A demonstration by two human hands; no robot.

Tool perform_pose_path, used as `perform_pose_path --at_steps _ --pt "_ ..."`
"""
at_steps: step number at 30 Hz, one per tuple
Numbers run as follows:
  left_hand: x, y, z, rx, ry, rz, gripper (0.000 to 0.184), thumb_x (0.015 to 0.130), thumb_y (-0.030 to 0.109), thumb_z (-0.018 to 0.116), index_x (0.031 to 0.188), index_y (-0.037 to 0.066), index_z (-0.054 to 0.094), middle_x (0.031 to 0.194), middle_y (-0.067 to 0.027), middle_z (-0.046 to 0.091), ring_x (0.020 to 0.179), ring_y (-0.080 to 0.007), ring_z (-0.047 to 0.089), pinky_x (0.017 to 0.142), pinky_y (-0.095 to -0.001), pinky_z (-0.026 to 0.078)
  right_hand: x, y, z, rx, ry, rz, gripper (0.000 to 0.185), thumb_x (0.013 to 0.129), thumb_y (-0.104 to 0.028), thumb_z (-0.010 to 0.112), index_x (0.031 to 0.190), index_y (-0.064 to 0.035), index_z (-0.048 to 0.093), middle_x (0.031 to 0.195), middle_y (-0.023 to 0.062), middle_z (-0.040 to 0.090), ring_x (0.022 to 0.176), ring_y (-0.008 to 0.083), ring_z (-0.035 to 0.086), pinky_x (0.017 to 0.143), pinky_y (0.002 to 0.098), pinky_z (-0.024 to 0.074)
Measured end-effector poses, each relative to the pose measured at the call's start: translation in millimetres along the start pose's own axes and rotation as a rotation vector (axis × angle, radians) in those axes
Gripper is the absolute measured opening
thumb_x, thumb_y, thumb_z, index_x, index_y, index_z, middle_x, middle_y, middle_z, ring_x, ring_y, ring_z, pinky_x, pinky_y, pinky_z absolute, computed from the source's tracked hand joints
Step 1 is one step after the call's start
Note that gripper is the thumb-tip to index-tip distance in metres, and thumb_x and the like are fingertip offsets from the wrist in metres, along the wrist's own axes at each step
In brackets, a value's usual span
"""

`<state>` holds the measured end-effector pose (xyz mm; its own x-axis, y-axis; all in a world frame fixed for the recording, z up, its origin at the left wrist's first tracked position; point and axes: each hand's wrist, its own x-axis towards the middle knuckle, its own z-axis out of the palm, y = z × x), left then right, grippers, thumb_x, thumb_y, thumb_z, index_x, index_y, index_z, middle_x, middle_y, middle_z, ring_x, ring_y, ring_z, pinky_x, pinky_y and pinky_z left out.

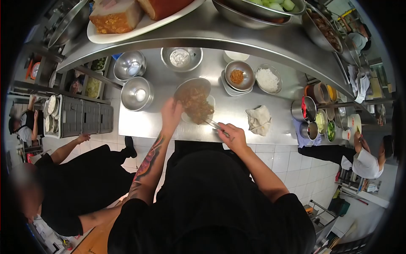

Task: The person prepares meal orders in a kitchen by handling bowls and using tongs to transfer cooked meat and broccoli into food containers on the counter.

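My left hand [172, 112] is closed on the near left rim of a metal bowl [195, 83], which is tilted toward me. Brown, saucy chopped food [197, 106] fills its low side and seems to spill over a white dish [211, 101] beneath; motion blur hides where the two meet. In my right hand [232, 136] is the handle of a metal utensil [212, 124]. Its far end is buried in the food, so its kind cannot be made out. A crumpled off-white cloth [258, 120] lies to the right of my right hand.
Metal bowls [137, 94] stand at left, another bowl [182, 59] behind. At right are an orange-brown seasoning bowl [240, 76] and a bowl of white grains [268, 79]. A shelf [203, 42] overhangs the back. One person [80, 186] is close left, another [368, 158] right.
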<state>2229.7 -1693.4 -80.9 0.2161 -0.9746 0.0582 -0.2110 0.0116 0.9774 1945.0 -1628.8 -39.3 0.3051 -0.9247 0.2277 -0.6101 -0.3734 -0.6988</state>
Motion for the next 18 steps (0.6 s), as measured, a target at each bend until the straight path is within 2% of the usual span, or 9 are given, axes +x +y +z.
perform_pose_path --at_steps 3,8,10,13,18 --pt "2 0 -1 -0.016 -0.027 -0.001 0.01 0.1 0.007 0.056 0.097 -0.001 0.06 0.079 -0.0049 0.066 0.068 -0.0091 0.066 0.063 -0.0236 0.054 8 13 9 -0.101 -0.076 -0.092 0.022 0.085 -0.014 0.072 0.106 -0.0084 0.071 0.078 0.0068 0.066 0.061 0.0263 0.064 0.056 0.0369 0.052" --pt "3 9 -4 -0.067 -0.029 0.007 0.009 0.099 0.006 0.056 0.099 -0.001 0.061 0.08 -0.0056 0.066 0.068 -0.0094 0.066 0.063 -0.0239 0.055 13 5 0 -0.134 -0.059 -0.064 0.021 0.085 -0.016 0.072 0.105 -0.0093 0.072 0.076 0.0063 0.066 0.062 0.0267 0.064 0.056 0.0385 0.0517" --pt "4 7 -5 -0.027 -0.029 -0.017 0.009 0.099 0.006 0.055 0.098 -0.001 0.06 0.079 -0.0058 0.066 0.068 -0.0099 0.066 0.063 -0.0243 0.055 12 -6 -7 -0.052 -0.095 -0.065 0.021 0.085 -0.017 0.071 0.105 -0.0096 0.073 0.076 0.0063 0.066 0.062 0.0266 0.065 0.057 0.0388 0.052" --pt "2 17 -3 -0.086 -0.022 0.002 0.009 0.099 0.006 0.055 0.098 -0.001 0.06 0.08 -0.0062 0.067 0.068 -0.0098 0.066 0.063 -0.0246 0.056 15 0 1 -0.085 -0.176 -0.09 0.019 0.085 -0.017 0.071 0.103 -0.0098 0.074 0.076 0.0063 0.066 0.063 0.0265 0.065 0.058 0.038 0.0525" --pt "1 6 -8 -0.052 -0.042 -0.018 0.009 0.099 0.006 0.056 0.098 -0.002 0.06 0.079 -0.006 0.067 0.068 -0.0098 0.066 0.063 -0.0247 0.055 20 9 3 -0.112 -0.168 -0.059 0.019 0.084 -0.017 0.071 0.102 -0.0096 0.075 0.078 0.0073 0.068 0.065 0.0273 0.066 0.06 0.0377 0.0529"
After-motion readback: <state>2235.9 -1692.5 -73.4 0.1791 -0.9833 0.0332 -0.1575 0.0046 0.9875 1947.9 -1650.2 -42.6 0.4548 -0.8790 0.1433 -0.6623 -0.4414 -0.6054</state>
